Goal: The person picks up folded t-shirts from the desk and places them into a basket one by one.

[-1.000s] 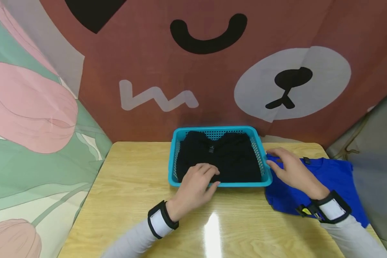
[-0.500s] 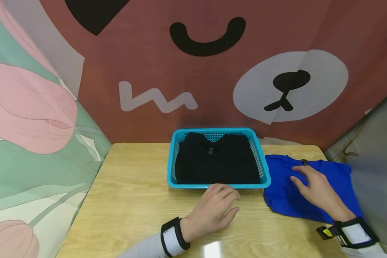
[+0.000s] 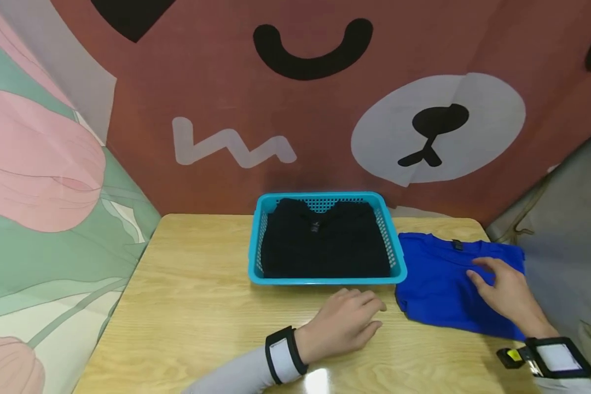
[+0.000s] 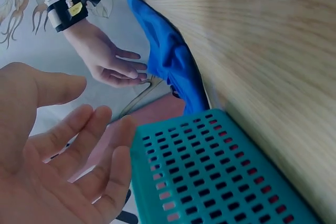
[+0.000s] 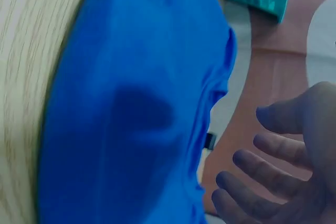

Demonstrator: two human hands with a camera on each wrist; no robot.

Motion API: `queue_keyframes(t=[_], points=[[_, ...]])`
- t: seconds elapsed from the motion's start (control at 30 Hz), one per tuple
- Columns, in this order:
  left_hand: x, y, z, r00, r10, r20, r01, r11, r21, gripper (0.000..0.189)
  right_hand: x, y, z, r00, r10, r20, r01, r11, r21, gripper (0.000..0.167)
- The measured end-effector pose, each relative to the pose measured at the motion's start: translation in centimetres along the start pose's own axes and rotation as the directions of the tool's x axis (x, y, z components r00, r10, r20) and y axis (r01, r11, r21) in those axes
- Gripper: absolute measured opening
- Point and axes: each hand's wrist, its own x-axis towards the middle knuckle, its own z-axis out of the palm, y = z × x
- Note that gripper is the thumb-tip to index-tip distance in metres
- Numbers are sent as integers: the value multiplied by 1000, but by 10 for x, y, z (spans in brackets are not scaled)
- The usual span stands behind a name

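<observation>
A black folded garment (image 3: 325,246) with a small neck label lies in the turquoise plastic basket (image 3: 325,281) at the back of the table. To the basket's right a blue folded T-shirt (image 3: 433,290) lies flat, its dark neck label toward the wall. My right hand (image 3: 514,295) hovers over the right part of the T-shirt, fingers relaxed and holding nothing; its shadow falls on the blue cloth in the right wrist view. In front of the basket my left hand (image 3: 342,325) hangs above the table with loosely bent fingers, also holding nothing. The basket's perforated side (image 4: 199,171) faces it.
The wooden table (image 3: 192,306) ends at a wall covered by a brown cloth with a bear face (image 3: 438,128). A flower-print cloth (image 3: 39,164) hangs at the left, a grey cloth (image 3: 566,219) at the right.
Both hands have drawn away from the basket: the left came off its front rim toward me and rightward, the right moved from its right side to over the blue T-shirt.
</observation>
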Motion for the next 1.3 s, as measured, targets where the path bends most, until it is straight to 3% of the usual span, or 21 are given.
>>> queue_keyframes(t=[0.2,0.37,0.47,0.63,0.73,0.87,0.93,1.13,1.3], points=[[17,9,19,998,13,69,-11,999,-36,26,-9,32,0,995,91,37,-90,996,-21,47],[27,17,37,986,5,168,13,994,-107,34,-13,52,2,973,221,66,-218,975,-42,57],[33,23,44,961,-39,275,78,988,-133,44,-12,62,5,952,300,59,-297,953,-57,63],[42,30,54,901,-136,412,217,963,-157,62,-7,71,13,926,375,55,-372,927,-48,78],[47,32,60,882,-159,444,266,946,-188,69,-5,72,16,920,388,56,-386,921,-40,88],[53,35,68,882,-153,445,259,947,-189,73,-2,71,16,932,355,64,-351,934,-70,93],[55,36,71,882,-143,449,246,952,-180,73,-1,70,16,943,322,83,-315,945,-89,91],[58,38,72,859,-107,501,241,947,-211,68,-2,68,15,962,245,124,-233,967,-104,79],[57,38,70,863,-92,498,222,953,-208,66,-8,64,17,958,256,130,-244,965,-101,79]])
